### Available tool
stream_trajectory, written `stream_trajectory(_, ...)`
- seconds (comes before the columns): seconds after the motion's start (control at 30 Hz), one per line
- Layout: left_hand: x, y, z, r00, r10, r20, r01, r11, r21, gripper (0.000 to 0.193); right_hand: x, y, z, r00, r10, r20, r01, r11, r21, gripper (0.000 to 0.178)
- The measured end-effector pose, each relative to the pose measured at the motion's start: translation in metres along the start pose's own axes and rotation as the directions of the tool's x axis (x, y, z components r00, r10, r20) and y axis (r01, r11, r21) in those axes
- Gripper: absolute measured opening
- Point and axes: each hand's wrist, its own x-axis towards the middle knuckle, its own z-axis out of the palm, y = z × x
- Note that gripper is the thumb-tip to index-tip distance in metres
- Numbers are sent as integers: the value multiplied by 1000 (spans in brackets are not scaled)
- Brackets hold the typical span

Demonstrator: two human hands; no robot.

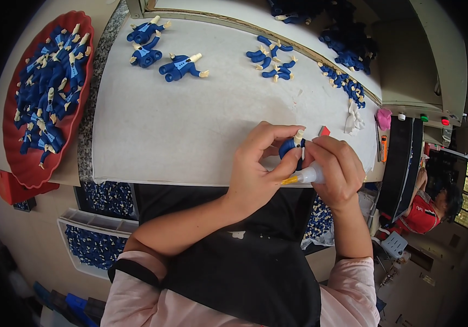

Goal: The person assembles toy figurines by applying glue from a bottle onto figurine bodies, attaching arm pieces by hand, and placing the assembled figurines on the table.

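Above the front edge of the white worktable (201,125), my left hand (256,166) is closed around a headless figurine body (289,147) with a cream neck and dark blue suit. My right hand (336,169) pinches at the body's right side; whether a separate arm piece is between those fingertips is hidden. Tucked in the same hand is a small translucent squeeze bottle (311,175), its yellow tip pointing left. Three bodies with arms, one of them a blue-suited figurine (178,67), lie at the far left. Loose blue arms (271,57) lie at the far middle.
A red scalloped tray (13,128) heaped with figurines stands left. More blue parts (345,84) lie at the far right, near crumpled tissue (354,120), a pink lump (384,118) and an orange marker (384,148). Bins of parts (73,218) sit below. Another person (422,212) is at right.
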Motion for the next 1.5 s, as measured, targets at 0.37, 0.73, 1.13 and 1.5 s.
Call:
stream_trajectory(0.37, 1, 1, 0, 1000, -10, -1, 10, 1000, -9, 24, -7, -5, -15, 964, 212, -157, -194, 973, 127, 22)
stream_trajectory(0.73, 3, -7, 5, 987, 159, -12, -157, 982, 104, 25, -10, 9, 4, 991, -86, -99, 86, 996, -12, 27)
stream_trajectory(1.13, 2, -1, 5, 996, 85, -10, -83, 990, 115, 25, -23, 8, 0, 776, 617, -130, -484, 715, 504, 18)
stream_trajectory(1.5, 2, -1, 2, 998, 53, 44, -56, 996, 67, 26, -17, -15, -2, 643, 734, 221, -669, 396, 629, 17)
